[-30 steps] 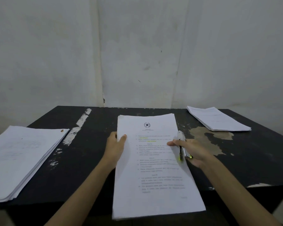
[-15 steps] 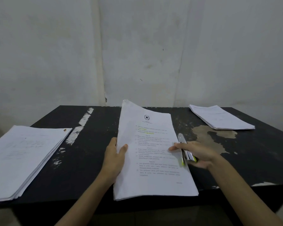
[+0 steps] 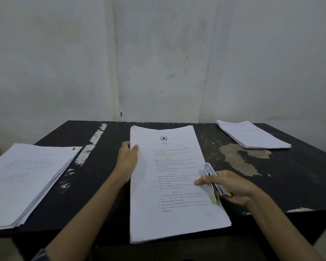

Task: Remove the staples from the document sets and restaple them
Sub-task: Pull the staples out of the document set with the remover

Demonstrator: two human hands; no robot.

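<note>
A printed document set (image 3: 169, 185) with a star emblem at its top lies lengthwise in the middle of the black table (image 3: 105, 185), its near end sticking out over the front edge. My left hand (image 3: 127, 159) grips the set's left edge, thumb on top of the page. My right hand (image 3: 228, 185) holds a silver stapler (image 3: 213, 178) with yellow-green trim at the set's right edge, with the index finger stretched onto the page. No staple can be made out on the set.
A thick pile of papers (image 3: 24, 181) lies at the table's left, overhanging the front edge. A thinner pile (image 3: 252, 136) sits at the far right corner. The tabletop has worn, peeled patches (image 3: 241, 159). A white wall stands right behind the table.
The document set's far end rose off the table half a second ago and now lies flat again, farther onto the table. My left hand has slid up its left edge. My right hand keeps the stapler.
</note>
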